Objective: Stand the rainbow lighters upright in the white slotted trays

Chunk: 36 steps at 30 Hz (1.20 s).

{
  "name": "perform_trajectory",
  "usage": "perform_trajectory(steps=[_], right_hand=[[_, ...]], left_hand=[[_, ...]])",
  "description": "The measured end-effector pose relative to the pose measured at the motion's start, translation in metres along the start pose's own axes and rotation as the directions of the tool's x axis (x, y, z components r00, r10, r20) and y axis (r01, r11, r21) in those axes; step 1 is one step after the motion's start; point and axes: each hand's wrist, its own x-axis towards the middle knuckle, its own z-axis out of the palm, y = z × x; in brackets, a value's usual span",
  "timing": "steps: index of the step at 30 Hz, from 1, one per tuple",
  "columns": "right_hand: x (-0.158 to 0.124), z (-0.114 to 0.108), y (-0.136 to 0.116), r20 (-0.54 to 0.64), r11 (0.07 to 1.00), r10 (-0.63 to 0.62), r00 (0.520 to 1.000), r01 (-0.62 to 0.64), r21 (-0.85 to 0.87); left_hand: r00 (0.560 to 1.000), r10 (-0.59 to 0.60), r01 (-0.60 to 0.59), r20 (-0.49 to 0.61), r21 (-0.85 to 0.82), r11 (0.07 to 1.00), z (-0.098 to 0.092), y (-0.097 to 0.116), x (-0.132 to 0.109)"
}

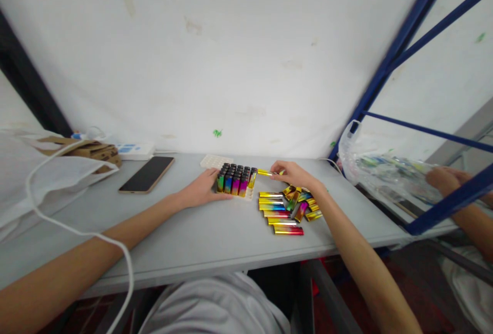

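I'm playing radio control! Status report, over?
Left hand gripping tray of upright lighters. Right hand holding gold lighter beside it. White cable crossing in front of left forearm.

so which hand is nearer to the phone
Left: the left hand is to the right of the phone, at the lighter tray; the right hand is farther right, beyond the tray.

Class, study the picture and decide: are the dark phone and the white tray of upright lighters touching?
Apart: the head view shows gray tabletop and the left hand between the phone and the white tray.
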Motion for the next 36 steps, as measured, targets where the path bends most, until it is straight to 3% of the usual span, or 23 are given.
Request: perform_trajectory(steps=[6, 12, 16, 22, 28, 32, 36], right_hand=[[0.012, 0.006, -0.017, -0.221, 0.893, 0.061, 0.973, 0.046, 0.449], [0.014, 0.025, -0.040, -0.231, 0.609, 0.171, 0.958, 0.082, 0.789], [0.014, 0.037, -0.047, -0.243, 0.539, 0.174, 0.954, 0.114, 0.834], [0.015, 0.049, -0.055, -0.216, 0.673, 0.160, 0.963, 0.053, 0.737], [0.015, 0.063, -0.047, -0.407, 0.914, 0.228, 0.885, -0.050, 0.402], [0.015, 0.068, -0.040, -0.456, 0.961, 0.228, 0.860, -0.124, 0.247], [0.015, 0.071, -0.038, -0.471, 0.971, 0.212, 0.856, -0.129, 0.202]], left_hand=[[1.000, -0.014, 0.014, 0.000, 0.004, 1.000, 0.001, 0.000, -0.002], [1.000, -0.023, 0.023, -0.019, 0.007, 1.000, 0.001, 0.000, -0.003], [1.000, -0.029, 0.029, -0.012, 0.008, 1.000, 0.000, 0.002, -0.002], [1.000, -0.008, 0.008, -0.016, 0.006, 1.000, -0.001, 0.004, -0.002], [1.000, -0.002, 0.002, -0.017, 0.026, 1.000, -0.001, 0.003, -0.003], [1.000, -0.001, 0.001, -0.010, 0.018, 1.000, 0.000, 0.001, -0.003], [1.000, -0.002, 0.002, -0.003, 0.003, 1.000, 0.001, -0.001, -0.003]])
